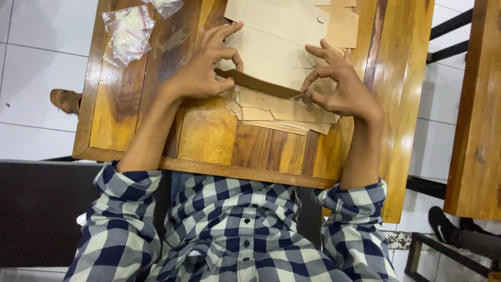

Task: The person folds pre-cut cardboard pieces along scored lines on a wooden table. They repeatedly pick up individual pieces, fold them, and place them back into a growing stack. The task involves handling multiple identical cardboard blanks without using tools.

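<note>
Hands pinch one brown cardboard flap [258, 83] at both ends | left hand [206, 68] grips its left end between thumb and forefinger; right hand [339, 86] grips its right end | flap stands folded up above stack of flat cardboard blanks [282, 42] on wooden table [209, 136] | clear plastic bags [128, 31] lie near the table's far left corner

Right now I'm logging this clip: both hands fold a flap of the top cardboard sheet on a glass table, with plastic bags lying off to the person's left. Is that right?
Not quite: the table is varnished wood, not glass, as the head view shows. The rest holds: the left hand and right hand pinch a folded flap on the top sheet of the cardboard stack, and the plastic bags lie to the person's left.
</note>
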